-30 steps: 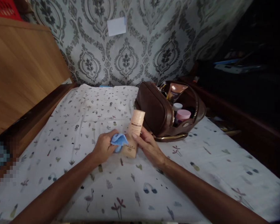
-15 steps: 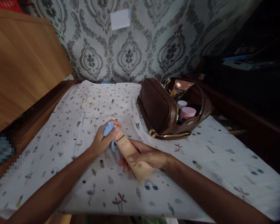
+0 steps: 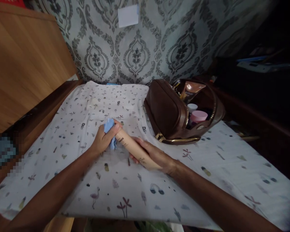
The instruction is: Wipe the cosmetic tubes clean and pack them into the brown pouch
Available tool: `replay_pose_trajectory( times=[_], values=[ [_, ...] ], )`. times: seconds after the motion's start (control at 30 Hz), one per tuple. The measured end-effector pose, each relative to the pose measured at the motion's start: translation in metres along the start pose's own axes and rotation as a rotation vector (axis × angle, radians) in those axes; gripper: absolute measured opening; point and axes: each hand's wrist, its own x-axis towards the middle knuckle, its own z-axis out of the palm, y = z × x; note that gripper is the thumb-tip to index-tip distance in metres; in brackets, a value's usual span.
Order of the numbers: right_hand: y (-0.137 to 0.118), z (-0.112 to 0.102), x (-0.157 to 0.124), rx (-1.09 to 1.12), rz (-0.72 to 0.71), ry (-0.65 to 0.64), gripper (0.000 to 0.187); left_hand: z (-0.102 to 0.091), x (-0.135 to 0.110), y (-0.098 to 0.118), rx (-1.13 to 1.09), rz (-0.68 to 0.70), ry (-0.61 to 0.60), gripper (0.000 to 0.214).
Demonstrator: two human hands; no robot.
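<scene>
My right hand (image 3: 152,154) is closed around a beige cosmetic tube (image 3: 132,147) that lies tilted, its cap end pointing up and left. My left hand (image 3: 103,139) pinches a small blue cloth (image 3: 109,126) and presses it against the tube's cap end. Both hands hover just above a white printed sheet (image 3: 125,190). A brown toiletry bag (image 3: 169,114) stands open to the right of my hands, with a pink-lidded jar (image 3: 198,116), a white cap and a copper tube (image 3: 190,91) showing inside.
A wooden panel (image 3: 21,64) rises at the left beside a dark wooden rail. Patterned wallpaper with a white note (image 3: 128,15) backs the sheet. The right side is dark, with papers on a shelf (image 3: 263,64).
The tube went from upright to lying tilted in my right hand. My left hand with the blue cloth moved up to the cap end.
</scene>
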Motion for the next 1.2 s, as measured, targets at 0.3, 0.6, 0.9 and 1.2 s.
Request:
replay_pose_trajectory(
  times=[0.3, 0.6, 0.9, 1.2],
  values=[
    [-0.004, 0.000, -0.004, -0.236, -0.044, 0.247, 0.072, 0.001, 0.001, -0.001, -0.037, -0.074, 0.015, 0.043],
    [-0.005, 0.004, -0.005, -0.518, -0.115, 0.336, 0.070, 0.002, 0.001, -0.002, -0.042, -0.087, -0.003, 0.043],
    [-0.014, 0.008, -0.010, -0.180, 0.009, 0.177, 0.066, 0.001, 0.001, -0.001, -0.069, -0.145, 0.006, 0.046],
    [-0.012, 0.011, -0.011, -0.114, -0.014, 0.122, 0.060, 0.001, 0.001, -0.005, -0.041, -0.118, 0.017, 0.043]
  ],
)
